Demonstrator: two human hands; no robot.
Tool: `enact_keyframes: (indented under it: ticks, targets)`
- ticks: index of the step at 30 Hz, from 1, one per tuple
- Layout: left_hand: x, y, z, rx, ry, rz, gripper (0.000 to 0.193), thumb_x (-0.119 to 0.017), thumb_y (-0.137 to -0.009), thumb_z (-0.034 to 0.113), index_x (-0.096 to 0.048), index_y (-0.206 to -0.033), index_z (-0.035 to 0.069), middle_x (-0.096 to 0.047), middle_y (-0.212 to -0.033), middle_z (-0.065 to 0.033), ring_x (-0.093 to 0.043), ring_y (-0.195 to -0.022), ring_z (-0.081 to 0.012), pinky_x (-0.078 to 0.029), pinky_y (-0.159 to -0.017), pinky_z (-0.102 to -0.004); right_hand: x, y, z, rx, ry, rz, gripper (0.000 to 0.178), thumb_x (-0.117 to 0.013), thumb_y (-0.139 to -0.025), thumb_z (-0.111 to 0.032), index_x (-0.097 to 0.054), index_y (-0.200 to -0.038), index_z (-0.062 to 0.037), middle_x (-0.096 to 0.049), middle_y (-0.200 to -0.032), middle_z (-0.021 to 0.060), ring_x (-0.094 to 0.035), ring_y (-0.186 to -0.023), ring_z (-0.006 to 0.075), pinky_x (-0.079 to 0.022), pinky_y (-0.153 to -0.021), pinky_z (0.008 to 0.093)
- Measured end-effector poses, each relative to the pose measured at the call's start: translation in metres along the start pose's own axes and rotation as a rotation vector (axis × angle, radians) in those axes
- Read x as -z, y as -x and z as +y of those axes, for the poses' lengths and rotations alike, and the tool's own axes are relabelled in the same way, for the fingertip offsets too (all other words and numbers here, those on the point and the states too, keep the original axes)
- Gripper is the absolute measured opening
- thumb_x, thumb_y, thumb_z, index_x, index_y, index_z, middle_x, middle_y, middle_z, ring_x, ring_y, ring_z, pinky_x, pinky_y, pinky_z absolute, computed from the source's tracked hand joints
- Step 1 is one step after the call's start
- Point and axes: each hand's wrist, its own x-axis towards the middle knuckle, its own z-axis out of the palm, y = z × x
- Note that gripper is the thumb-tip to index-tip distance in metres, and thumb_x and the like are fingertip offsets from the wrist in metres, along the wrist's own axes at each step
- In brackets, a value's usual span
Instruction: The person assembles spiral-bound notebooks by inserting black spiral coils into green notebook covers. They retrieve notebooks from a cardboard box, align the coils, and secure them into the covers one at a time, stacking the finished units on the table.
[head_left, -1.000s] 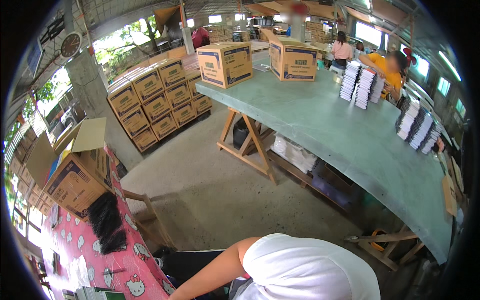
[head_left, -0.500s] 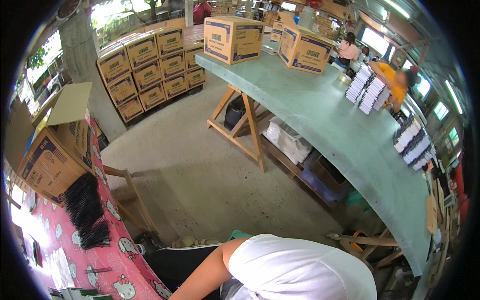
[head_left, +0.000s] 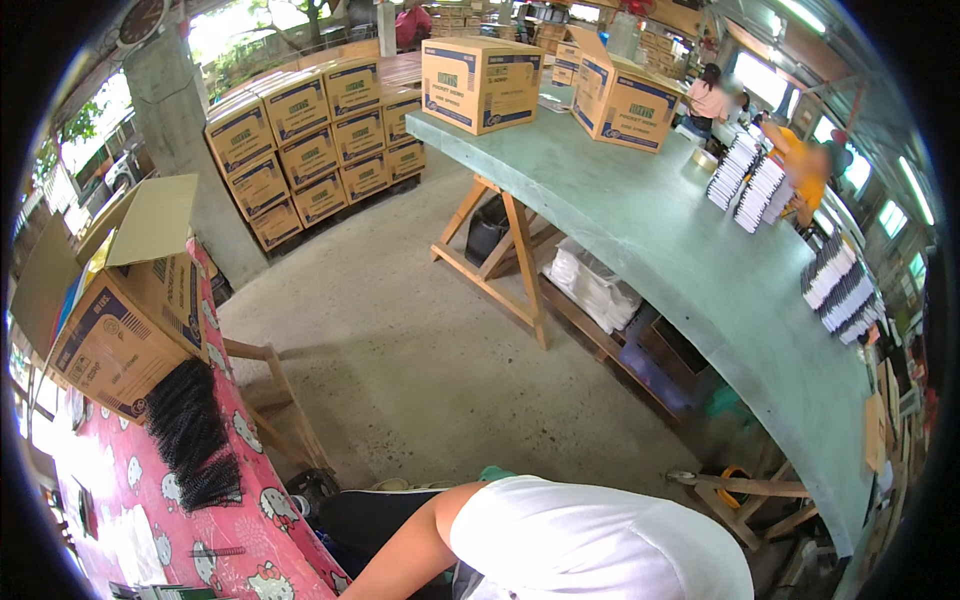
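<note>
Neither of my hands shows. A bare arm of mine (head_left: 415, 545) comes out of a white short sleeve (head_left: 590, 535) and runs down past the lower edge, toward the pink patterned table cover (head_left: 130, 470). Nearest to that arm, a thin dark spiral coil (head_left: 218, 551) lies on the cover. Farther back is a pile of black spiral coils (head_left: 190, 430), against an open cardboard carton (head_left: 125, 345) with raised flaps. Part of a stack of dark-edged booklets (head_left: 160, 592) shows at the lower left; whether a hand touches it is out of sight.
A long green table (head_left: 640, 220) on wooden trestles curves along the right. On it stand a closed carton (head_left: 480, 85), an open carton (head_left: 625, 105) and notebook stacks (head_left: 838, 290). Piled cartons (head_left: 310, 140) stand beside a concrete pillar (head_left: 180, 150). A person in yellow (head_left: 800, 165) works beyond the table.
The whole view has shifted a little, so the tables and cartons sit slightly farther right and lower. My arm stays bent down toward the pink cover, its hand out of frame.
</note>
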Motion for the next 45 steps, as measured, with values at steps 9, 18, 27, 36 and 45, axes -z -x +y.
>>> enact_keyframes:
  ticks: [9,18,27,36,45]
  targets:
    - [0.003,0.01,-0.006,-0.007,-0.01,0.015,0.03,-0.062,-0.085,0.035,-0.065,-0.092,0.006,-0.064,-0.095,-0.0132,-0.058,-0.096,-0.0314,-0.033,-0.097,-0.046,0.001,-0.01,0.001,0.013,0.101,-0.002,0.059,-0.075,-0.059,-0.06,-0.073,-0.091,-0.0107,-0.067,-0.091,0.0142,-0.062,-0.09,0.0299,-0.049,-0.079,0.0403]
    - [0.012,0.024,-0.013,0.013,-0.031,0.041,0.031,-0.062,-0.084,0.036,-0.065,-0.091,0.006,-0.064,-0.095,-0.0129,-0.058,-0.096,-0.032,-0.032,-0.098,-0.0466,-0.002,-0.014,-0.003,0.051,0.189,-0.046,0.058,-0.075,-0.06,-0.06,-0.073,-0.092,-0.0105,-0.067,-0.092,0.0143,-0.062,-0.091,0.0298,-0.049,-0.08,0.0401]
    - [0.039,0.076,-0.041,0.121,-0.114,0.079,0.032,-0.062,-0.084,0.037,-0.064,-0.091,0.006,-0.063,-0.095,-0.0126,-0.057,-0.096,-0.0325,-0.031,-0.099,-0.0472,0.003,-0.025,-0.022,0.161,0.436,-0.067,0.058,-0.075,-0.062,-0.059,-0.073,-0.093,-0.0104,-0.068,-0.094,0.0144,-0.062,-0.092,0.0297,-0.049,-0.08,0.0399]
    - [0.065,0.119,-0.008,0.538,-0.03,0.128,0.026,-0.07,-0.077,0.028,-0.065,-0.094,0.009,-0.062,-0.093,-0.0096,-0.055,-0.099,-0.0316,-0.02,-0.104,-0.0503,0.038,0.009,-0.056,-0.306,-0.791,-0.227,0.043,-0.064,-0.084,-0.039,-0.068,-0.104,-0.0012,-0.064,-0.105,0.012,-0.058,-0.102,0.0238,-0.045,-0.089,0.0363]
    - [0.055,0.114,-0.001,0.48,-0.007,0.299,0.021,-0.075,-0.066,0.025,-0.062,-0.079,0.015,-0.056,-0.071,0.0047,-0.055,-0.077,-0.0135,-0.024,-0.096,-0.0434,0.051,-0.017,-0.075,-0.262,-0.698,-0.332,0.049,-0.07,-0.074,-0.048,-0.071,-0.097,-0.0047,-0.06,-0.104,0.0149,-0.053,-0.108,0.0265,-0.037,-0.096,0.0382]
